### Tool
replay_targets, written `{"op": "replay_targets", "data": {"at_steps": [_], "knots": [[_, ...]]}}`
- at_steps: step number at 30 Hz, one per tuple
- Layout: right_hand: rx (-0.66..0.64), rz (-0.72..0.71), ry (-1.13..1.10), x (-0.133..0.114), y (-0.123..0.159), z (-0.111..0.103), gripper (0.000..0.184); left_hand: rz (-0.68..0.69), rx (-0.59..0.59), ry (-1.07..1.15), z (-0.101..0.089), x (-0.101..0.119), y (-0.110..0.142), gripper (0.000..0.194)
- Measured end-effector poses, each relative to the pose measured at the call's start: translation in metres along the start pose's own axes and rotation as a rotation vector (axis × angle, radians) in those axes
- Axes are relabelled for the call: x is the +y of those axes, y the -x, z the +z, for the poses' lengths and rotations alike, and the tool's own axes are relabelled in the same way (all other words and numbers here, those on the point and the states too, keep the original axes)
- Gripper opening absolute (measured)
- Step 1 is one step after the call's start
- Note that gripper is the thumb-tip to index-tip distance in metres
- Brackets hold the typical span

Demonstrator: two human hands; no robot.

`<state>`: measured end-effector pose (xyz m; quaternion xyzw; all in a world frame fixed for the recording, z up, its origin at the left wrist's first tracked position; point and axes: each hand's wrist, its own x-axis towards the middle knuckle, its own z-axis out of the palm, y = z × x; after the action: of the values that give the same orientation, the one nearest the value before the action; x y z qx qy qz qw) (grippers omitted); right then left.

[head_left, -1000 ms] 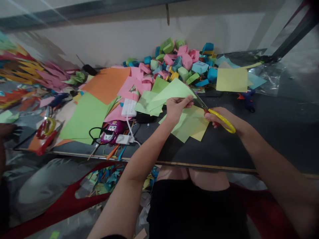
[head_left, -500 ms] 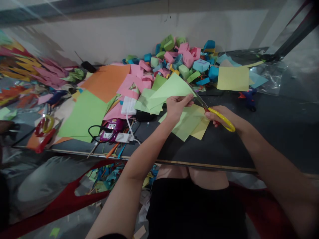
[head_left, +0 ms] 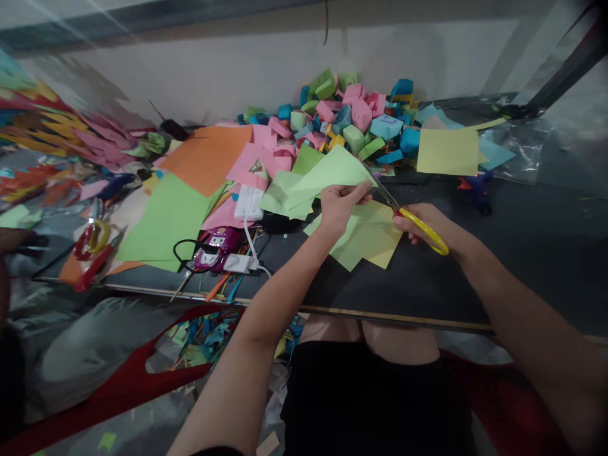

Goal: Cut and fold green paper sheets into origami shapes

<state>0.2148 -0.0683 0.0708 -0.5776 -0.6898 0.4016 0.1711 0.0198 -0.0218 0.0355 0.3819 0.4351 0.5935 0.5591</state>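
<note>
Pinched between the thumb and fingers of my left hand (head_left: 342, 204) is a pale green paper sheet (head_left: 335, 172), raised above the table. My right hand (head_left: 422, 221) grips a pair of scissors (head_left: 420, 229) with yellow and red handles. Their blades lie along the sheet's right edge, close to my left fingertips; I cannot tell how far they have cut. Below my hands, a light green sheet (head_left: 349, 244) and a yellow sheet (head_left: 386, 244) overlap on the dark tabletop (head_left: 437, 285).
Folded paper pieces (head_left: 358, 117) are heaped along the wall. Orange paper (head_left: 209, 158), bright green paper (head_left: 161, 221), a purple power socket (head_left: 221, 240) and other scissors (head_left: 92, 244) lie to the left. A yellow sheet (head_left: 447, 152) and a dark blue tool (head_left: 477, 190) are at right.
The view has shifted slightly, so everything sits a little further right and lower. My hands, the sheet and the scissors keep nearly the same position relative to each other.
</note>
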Motion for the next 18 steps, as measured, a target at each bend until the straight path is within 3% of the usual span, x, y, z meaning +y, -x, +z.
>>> {"op": "replay_targets", "data": {"at_steps": [10,18], "knots": [[0.011,0.028,-0.011,-0.0068,0.0048,-0.0017,0.07,-0.028,0.017,0.051,0.0016,0.0031,0.0017,0.021],[0.059,-0.03,0.033,-0.001,0.0025,-0.0008,0.069,-0.006,0.002,-0.014,0.0014,0.003,0.0013,0.025]]}}
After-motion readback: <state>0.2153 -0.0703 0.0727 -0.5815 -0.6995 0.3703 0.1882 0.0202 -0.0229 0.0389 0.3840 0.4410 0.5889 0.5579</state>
